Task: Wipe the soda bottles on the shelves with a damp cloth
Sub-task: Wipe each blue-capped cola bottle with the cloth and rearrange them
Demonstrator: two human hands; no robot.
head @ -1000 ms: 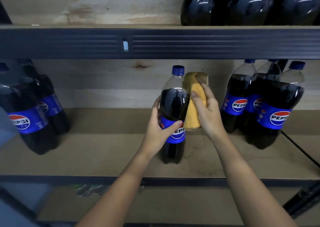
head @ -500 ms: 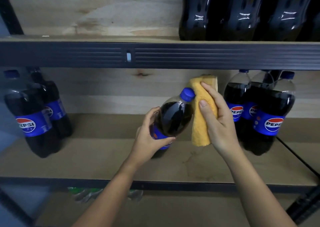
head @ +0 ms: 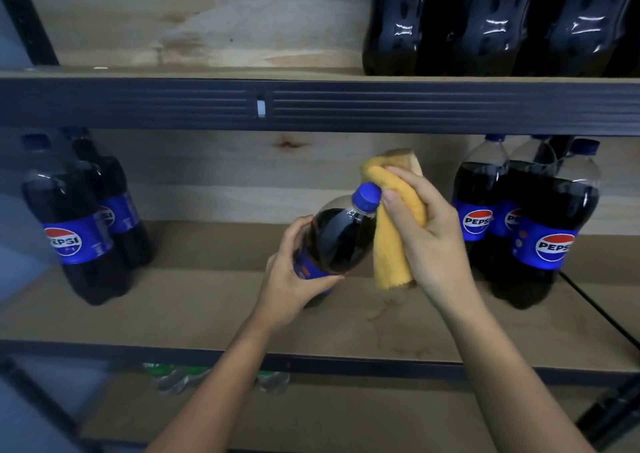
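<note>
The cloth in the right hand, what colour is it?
Yellow-orange; the cloth shows best in the head view, gripped by the right hand.

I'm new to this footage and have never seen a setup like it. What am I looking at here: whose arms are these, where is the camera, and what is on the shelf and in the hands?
There is no machine: these are a person's two bare arms, filmed by a wide-angle camera worn on their head, looking forward and down. The left hand grips a soda bottle, tilted so its blue cap points up and to the right. The right hand holds a yellow cloth against the cap. On the wooden shelf stand more bottles: a group at the left and a group at the right. The shelf above carries more dark bottles.
</note>
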